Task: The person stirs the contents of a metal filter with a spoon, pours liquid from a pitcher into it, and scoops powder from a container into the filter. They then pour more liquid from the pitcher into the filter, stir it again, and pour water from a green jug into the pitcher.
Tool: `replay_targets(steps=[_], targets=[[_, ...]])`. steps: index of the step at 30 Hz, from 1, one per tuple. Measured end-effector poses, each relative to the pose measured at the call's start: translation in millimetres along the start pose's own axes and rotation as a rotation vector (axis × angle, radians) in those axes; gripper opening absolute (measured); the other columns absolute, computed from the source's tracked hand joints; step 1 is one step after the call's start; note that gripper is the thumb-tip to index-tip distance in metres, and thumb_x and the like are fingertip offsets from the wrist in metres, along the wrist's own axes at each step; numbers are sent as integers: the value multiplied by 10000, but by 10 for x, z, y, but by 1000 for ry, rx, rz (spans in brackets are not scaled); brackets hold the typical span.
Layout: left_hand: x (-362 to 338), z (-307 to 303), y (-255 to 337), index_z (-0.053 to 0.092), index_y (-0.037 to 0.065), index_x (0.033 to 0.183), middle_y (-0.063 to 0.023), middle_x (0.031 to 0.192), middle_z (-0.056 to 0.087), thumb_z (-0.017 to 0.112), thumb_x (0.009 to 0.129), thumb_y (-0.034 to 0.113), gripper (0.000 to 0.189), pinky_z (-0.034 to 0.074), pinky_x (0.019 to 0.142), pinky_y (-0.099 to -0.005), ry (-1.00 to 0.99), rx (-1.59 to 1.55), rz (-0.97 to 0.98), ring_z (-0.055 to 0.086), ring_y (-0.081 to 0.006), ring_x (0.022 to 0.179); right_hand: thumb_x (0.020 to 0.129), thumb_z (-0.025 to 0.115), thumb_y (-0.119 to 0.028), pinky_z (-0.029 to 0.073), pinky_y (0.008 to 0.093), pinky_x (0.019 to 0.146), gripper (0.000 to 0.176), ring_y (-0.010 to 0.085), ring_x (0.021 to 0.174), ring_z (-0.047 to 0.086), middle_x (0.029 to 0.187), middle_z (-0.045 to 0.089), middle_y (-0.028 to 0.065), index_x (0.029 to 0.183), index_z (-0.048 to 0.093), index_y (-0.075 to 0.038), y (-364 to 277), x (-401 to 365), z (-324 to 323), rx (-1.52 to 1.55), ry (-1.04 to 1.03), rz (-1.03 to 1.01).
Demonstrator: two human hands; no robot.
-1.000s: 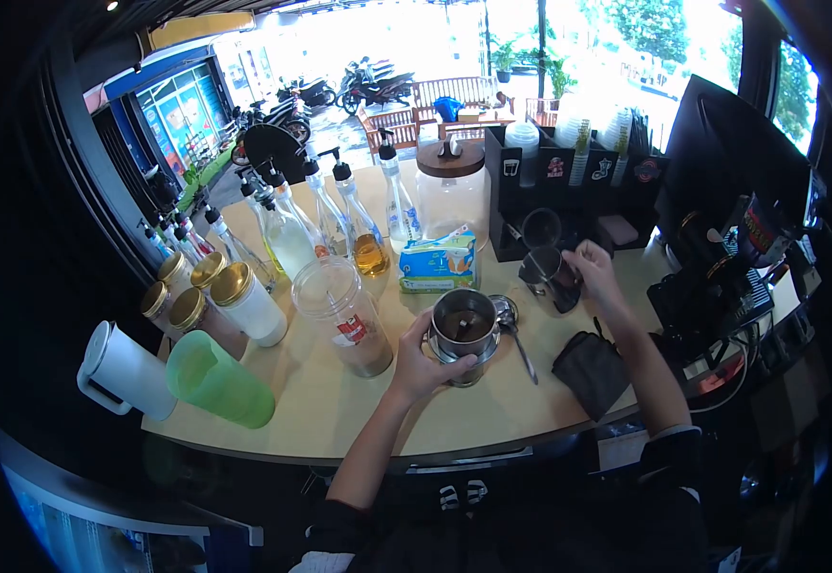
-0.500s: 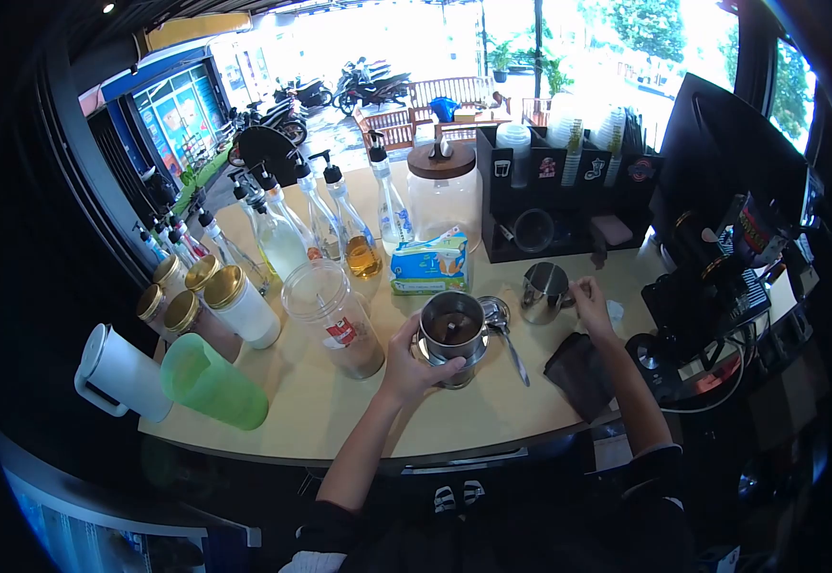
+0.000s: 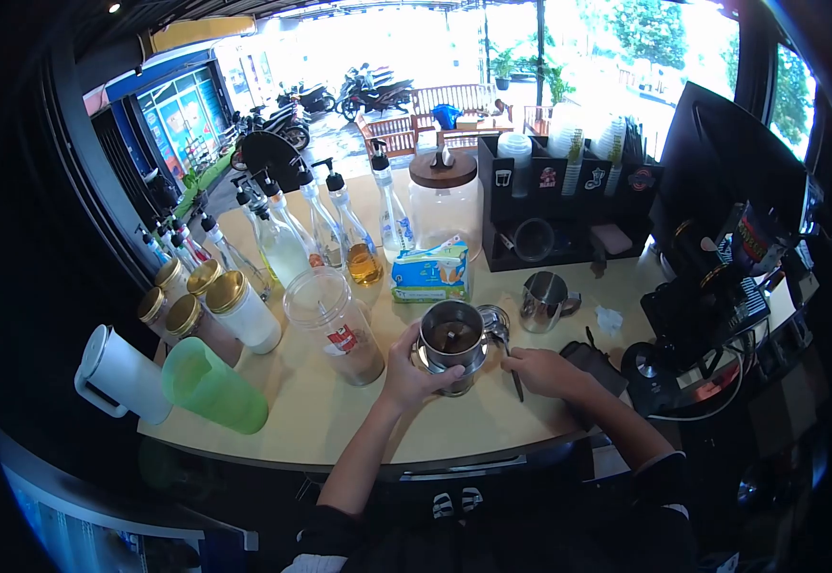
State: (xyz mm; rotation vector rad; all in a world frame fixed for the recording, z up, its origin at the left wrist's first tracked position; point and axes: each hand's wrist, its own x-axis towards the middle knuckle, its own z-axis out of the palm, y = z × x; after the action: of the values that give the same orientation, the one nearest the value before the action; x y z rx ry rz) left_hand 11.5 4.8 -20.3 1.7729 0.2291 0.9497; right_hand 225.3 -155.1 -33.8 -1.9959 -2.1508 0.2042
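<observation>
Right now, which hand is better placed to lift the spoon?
Right, I'd say: the right hand has its fingers at the spoon, while the left hand grips the metal cup and would probably have to let go.

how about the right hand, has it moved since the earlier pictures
Yes. Judged against the blue pack, the right hand has moved left and toward the person, from beside the steel mug to the spoon.

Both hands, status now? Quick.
Left hand: closed around the metal cup, thumb at its near side.
Right hand: fingers at the spoon handle; can't tell if it's gripped.
</observation>
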Motion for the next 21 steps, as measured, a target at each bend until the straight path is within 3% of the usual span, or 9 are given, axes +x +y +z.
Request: replay_targets(steps=[2, 5, 8, 10, 11, 15, 17, 21], targets=[[1, 2, 0, 564, 14, 1193, -107, 1114, 631, 864, 604, 251, 702, 460, 963, -355, 2, 2, 4, 611, -207, 1058, 851, 515, -53, 483, 436, 710, 190, 333, 827, 613, 862, 556, 143, 1039, 540, -48, 15, -3, 26, 19, -24, -35], [0, -5, 24, 561, 15, 1201, -107, 1123, 628, 863, 607, 249, 707, 459, 965, -356, -3, 13, 17, 609, -209, 1063, 865, 544, -48, 471, 394, 691, 83, 307, 786, 597, 824, 530, 131, 939, 526, -17, 63, -36, 69, 267, 113, -73], [2, -7, 67, 556, 13, 1212, -106, 1129, 626, 863, 610, 251, 717, 455, 971, -357, -11, 44, 25, 605, -210, 1074, 896, 529, -58, 464, 374, 701, 138, 306, 804, 603, 851, 559, 135, 1025, 531, -9, 81, -69, 18, 439, 289, -72], [-2, -6, 55, 551, 9, 1220, -106, 1133, 625, 864, 612, 252, 725, 453, 976, -359, -10, 46, 13, 603, -211, 1079, 925, 517, -63, 463, 338, 690, 139, 283, 794, 600, 857, 584, 145, 1050, 545, -9, 65, -83, -86, 455, 559, 91], [-1, -4, 48, 551, 9, 1220, -106, 1133, 625, 864, 612, 252, 725, 453, 976, -359, -10, 44, 14, 603, -211, 1079, 953, 502, -82, 472, 312, 667, 146, 210, 754, 600, 851, 600, 126, 1061, 552, 2, 67, -79, -161, 495, 639, 131], [3, -7, 26, 546, 8, 1226, -108, 1139, 623, 865, 611, 251, 734, 452, 979, -361, -14, 11, 7, 603, -213, 1083, 958, 510, -76, 470, 266, 620, 117, 121, 727, 586, 838, 589, 81, 1031, 548, 7, -92, -67, -651, 616, 881, 109], [0, -4, 7, 545, 8, 1228, -109, 1142, 622, 865, 611, 251, 737, 453, 979, -361, -18, 5, 6, 602, -214, 1085, 945, 548, -60, 476, 229, 609, 104, 76, 715, 572, 832, 578, 46, 1016, 543, 14, -183, -42, -844, 795, 1031, -54], [1, -1, 4, 542, 8, 1234, -110, 1146, 620, 864, 609, 253, 745, 455, 975, -361, -10, 10, 18, 604, -217, 1084, 908, 607, -34, 509, 242, 618, 94, 90, 716, 598, 836, 596, 53, 979, 569, 14, -594, 15, -1160, 789, 863, -102]])
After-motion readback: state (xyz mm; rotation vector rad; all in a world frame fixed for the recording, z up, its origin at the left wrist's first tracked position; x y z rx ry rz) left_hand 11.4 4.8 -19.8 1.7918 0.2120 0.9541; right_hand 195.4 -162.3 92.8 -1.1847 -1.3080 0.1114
